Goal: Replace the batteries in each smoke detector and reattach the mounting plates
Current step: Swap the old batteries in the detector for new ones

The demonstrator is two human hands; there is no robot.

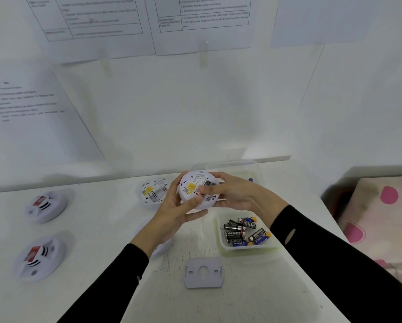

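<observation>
While both hands clamp one smoke detector [198,190] above table [102,264], back side up: left hand [174,214] fingers grip near-left rim, right hand [232,194] fingers wrap far-right rim, thumb over label. Second open detector [153,193] just left, partly blocked by left hand. Two closed detectors [47,206] [40,257] far left. One mounting plate [204,272] near. Battery tray [246,230] right; count unclear. Clear container [237,171] behind, mostly hidden. Round white object under left wrist, unidentifiable.
</observation>
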